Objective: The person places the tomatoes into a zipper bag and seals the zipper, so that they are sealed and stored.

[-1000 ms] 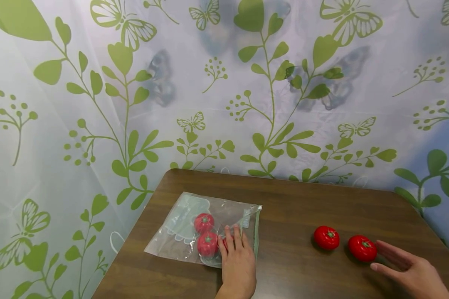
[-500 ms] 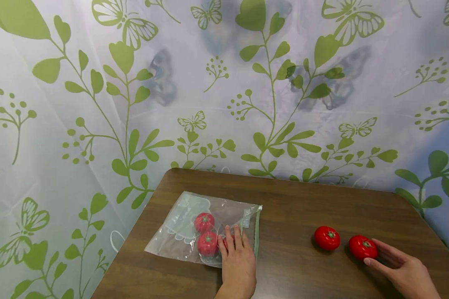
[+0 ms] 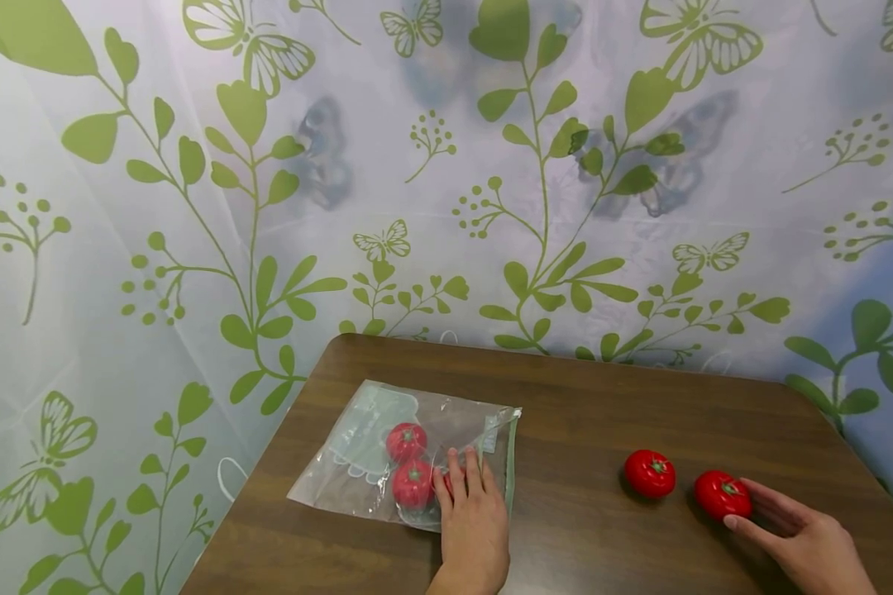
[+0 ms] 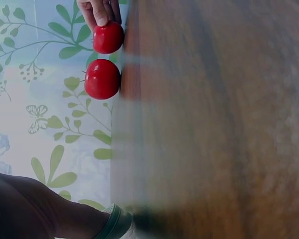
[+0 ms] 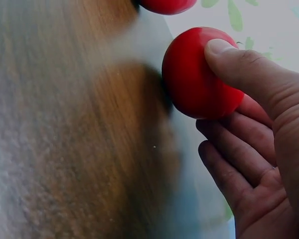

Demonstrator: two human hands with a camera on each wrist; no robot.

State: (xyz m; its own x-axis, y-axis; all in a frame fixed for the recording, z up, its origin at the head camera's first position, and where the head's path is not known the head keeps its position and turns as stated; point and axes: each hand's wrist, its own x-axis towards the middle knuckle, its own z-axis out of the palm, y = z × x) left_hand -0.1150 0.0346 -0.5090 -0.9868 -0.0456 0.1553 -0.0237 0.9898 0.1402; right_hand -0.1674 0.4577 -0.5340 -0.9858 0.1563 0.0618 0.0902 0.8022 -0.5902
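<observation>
My right hand (image 3: 814,535) pinches a red tomato (image 3: 717,494) between thumb and fingers at the right of the table. The right wrist view shows the thumb on one side of this tomato (image 5: 199,79) and fingers behind it. Just to its left lies a second tomato (image 3: 649,474), untouched. My left hand (image 3: 472,529) rests with extended fingers on a clear zip bag (image 3: 446,413) with a green edge. Inside the bag sit two tomatoes, an upper one (image 3: 405,443) and a lower one (image 3: 413,484). More red shows beside the left fingers, mostly hidden by them.
The brown wooden table (image 3: 565,413) carries everything. Behind it and to the left hangs a pale curtain (image 3: 432,273) printed with green leaves and butterflies, close against the table's far edge.
My right hand has moved left onto the right-hand tomato, and its thumb and fingers have closed around it. The left hand and the bag have stayed put.
</observation>
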